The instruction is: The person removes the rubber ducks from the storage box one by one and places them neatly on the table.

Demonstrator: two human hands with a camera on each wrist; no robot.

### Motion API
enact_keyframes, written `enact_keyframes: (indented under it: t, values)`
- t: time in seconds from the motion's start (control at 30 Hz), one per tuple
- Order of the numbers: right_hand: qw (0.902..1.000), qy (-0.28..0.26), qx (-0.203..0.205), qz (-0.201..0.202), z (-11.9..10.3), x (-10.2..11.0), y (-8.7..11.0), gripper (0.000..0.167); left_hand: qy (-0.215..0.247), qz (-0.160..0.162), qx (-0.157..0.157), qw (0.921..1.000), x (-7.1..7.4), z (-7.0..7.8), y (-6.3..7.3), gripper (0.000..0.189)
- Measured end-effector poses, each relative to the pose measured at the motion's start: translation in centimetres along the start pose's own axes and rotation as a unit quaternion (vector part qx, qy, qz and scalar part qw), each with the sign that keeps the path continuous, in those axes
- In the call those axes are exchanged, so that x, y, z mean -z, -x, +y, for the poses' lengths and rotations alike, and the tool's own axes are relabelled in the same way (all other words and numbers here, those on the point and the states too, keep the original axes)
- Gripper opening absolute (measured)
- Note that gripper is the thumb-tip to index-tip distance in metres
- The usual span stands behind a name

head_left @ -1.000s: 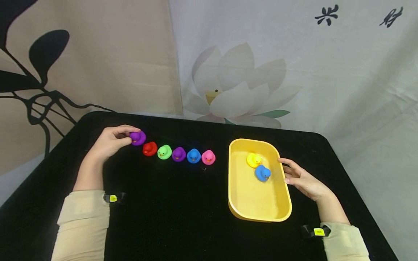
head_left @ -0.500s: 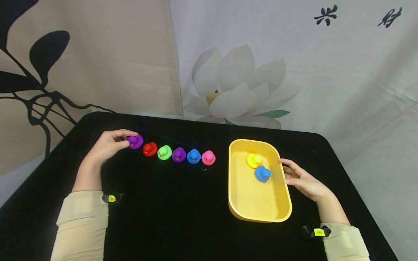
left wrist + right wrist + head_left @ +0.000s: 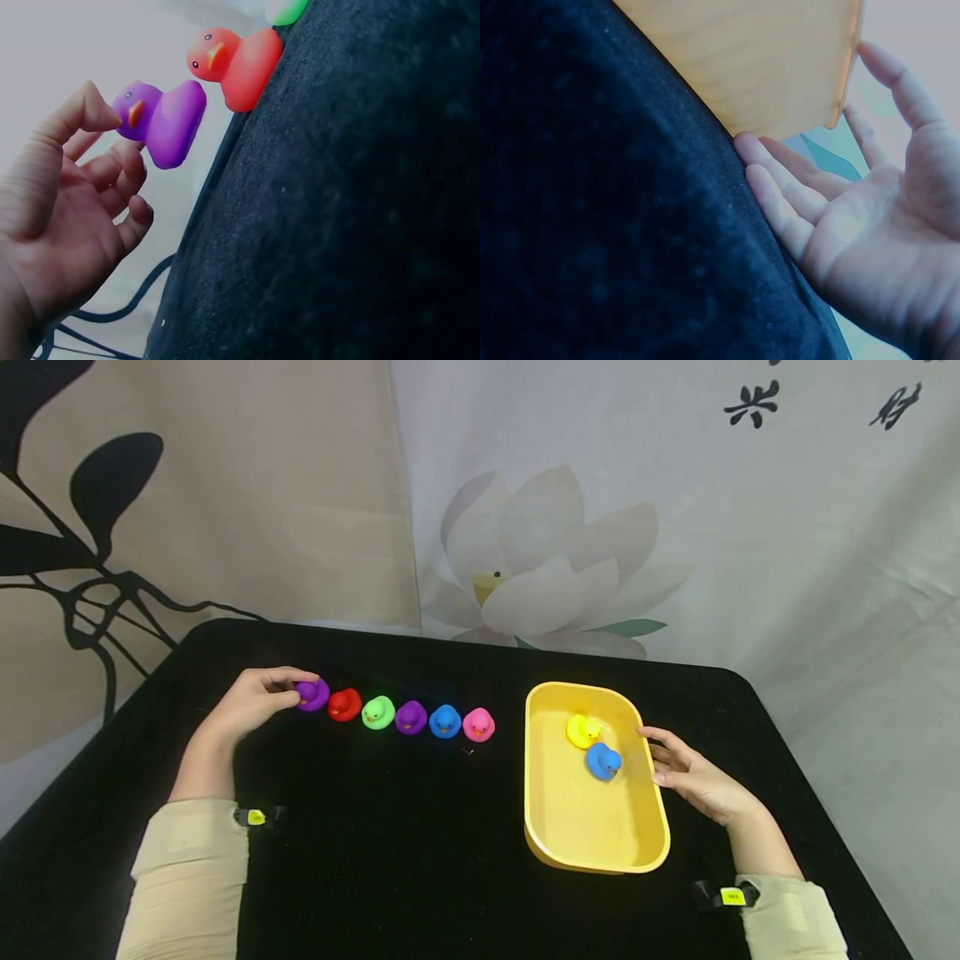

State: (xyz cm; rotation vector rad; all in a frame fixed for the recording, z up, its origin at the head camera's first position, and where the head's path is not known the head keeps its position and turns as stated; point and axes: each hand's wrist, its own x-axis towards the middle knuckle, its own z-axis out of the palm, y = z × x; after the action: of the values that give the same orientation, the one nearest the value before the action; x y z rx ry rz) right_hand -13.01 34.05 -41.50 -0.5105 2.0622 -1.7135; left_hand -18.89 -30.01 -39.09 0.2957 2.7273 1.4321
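My left hand [image 3: 252, 700] pinches a purple rubber duck [image 3: 314, 695] between thumb and fingertips at the left end of a row. In the left wrist view, a narrow gap shows between this duck [image 3: 174, 129] and the black cloth. Right beside it sits a red rubber duck [image 3: 345, 704]. A green duck [image 3: 378, 712], another purple duck [image 3: 411, 717], a blue duck [image 3: 446, 722] and a pink duck [image 3: 478, 725] continue the row rightward. With extended fingers, my right hand [image 3: 693, 777] touches the right side of a yellow tub [image 3: 570, 827].
Inside the tub lie a yellow duck [image 3: 583, 731] and a second blue duck [image 3: 603, 762]. Black cloth [image 3: 375, 860] covers the table. A printed curtain [image 3: 555, 552] hangs behind the table's far edge.
My left hand has brought the pinched purple duck down and toward the near side, level with the red duck. The right hand and the tub have stayed put.
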Motion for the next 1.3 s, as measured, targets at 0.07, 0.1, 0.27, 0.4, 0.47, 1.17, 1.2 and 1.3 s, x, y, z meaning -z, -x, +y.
enact_keyframes:
  t: [0.07, 0.1, 0.27, 0.4, 0.47, 1.17, 1.2, 1.3]
  values:
    - [1.0, 0.001, -0.001, 0.001, 0.0, 0.0, 0.1, 0.056, 0.0, -0.004, 0.002, 1.0, -0.1, -0.1, 0.0, 0.033]
    - [1.0, 0.002, -0.001, 0.002, 0.0, -0.1, 0.1, 0.056, 0.0, -0.005, 0.004, 1.0, -0.1, -0.1, 0.0, 0.033]
    - [1.0, 0.004, -0.001, 0.004, -0.1, 0.0, 0.1, 0.056, -0.002, -0.007, 0.016, 0.9998, -0.2, -0.2, -0.1, 0.034]
    - [0.9999, 0.011, -0.001, 0.007, -0.1, 0.0, 0.0, 0.056, -0.002, -0.009, 0.024, 0.9997, -0.2, -0.5, -0.2, 0.035]
    - [0.9999, 0.013, -0.004, 0.008, 0.0, 0.0, 0.0, 0.056, -0.001, -0.009, 0.027, 0.9996, -0.2, -0.6, -0.3, 0.035]
    - [0.9998, 0.012, -0.015, 0.011, -0.1, -0.1, 0.1, 0.057, 0.002, -0.001, 0.028, 0.9996, -0.4, -1.4, -0.3, 0.034]
    - [0.9997, 0.013, -0.016, 0.012, -0.1, -0.1, 0.1, 0.057, 0.001, -0.002, 0.029, 0.9996, -0.4, -1.5, -0.3, 0.034]
    - [0.9996, 0.015, -0.016, 0.015, -0.1, -0.1, 0.1, 0.057, 0.003, -0.003, 0.031, 0.9995, -0.5, -1.4, -0.3, 0.034]
